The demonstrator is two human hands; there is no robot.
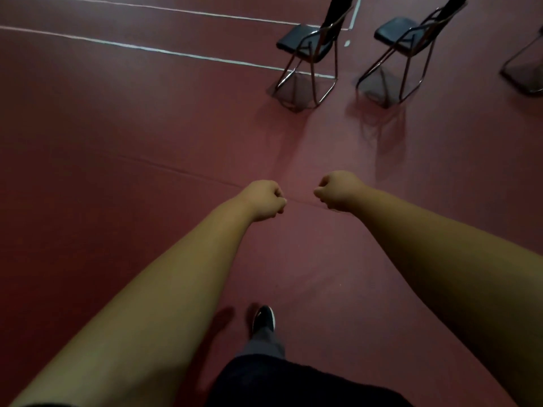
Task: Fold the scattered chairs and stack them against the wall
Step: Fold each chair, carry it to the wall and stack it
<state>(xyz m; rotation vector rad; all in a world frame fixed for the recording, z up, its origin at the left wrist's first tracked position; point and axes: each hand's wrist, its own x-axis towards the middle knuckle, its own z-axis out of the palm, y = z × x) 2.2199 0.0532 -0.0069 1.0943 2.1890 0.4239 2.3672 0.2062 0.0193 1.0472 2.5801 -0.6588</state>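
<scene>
Bare forearms reach forward from the lower edge of the view, over a dark garment [293, 383] at the waist. They end in the left hand [266, 201] and the right hand [338, 190]. Both hands have their fingers curled into loose fists that hold nothing. The two fists hang near each other over the floor [117, 127] without touching. Below them a dark shoe [264, 317] and a grey trouser leg are set forward on the red-brown surface, which reads as a stride.

Farther out, well apart from the hands, the nearest chair [293, 39] stands open on its metal frame, dark seat flat, straddling one of the white lines [147, 49] painted across the floor. Just to its right a second chair [393, 29] stands the same way, also unfolded. A third chair [524, 69] shows only as part of a frame at the right edge, so whether it is open or folded cannot be told for certain.

No wall appears in this view, and no stack of folded chairs either, so how many have already been put away cannot be judged. What is plain is that at least two chairs remain to be dealt with, and neither is in hand. By all appearance the person is on the approach to the nearest one. For each chair the folding, the carry and the placing against the wall are yet to come.
</scene>
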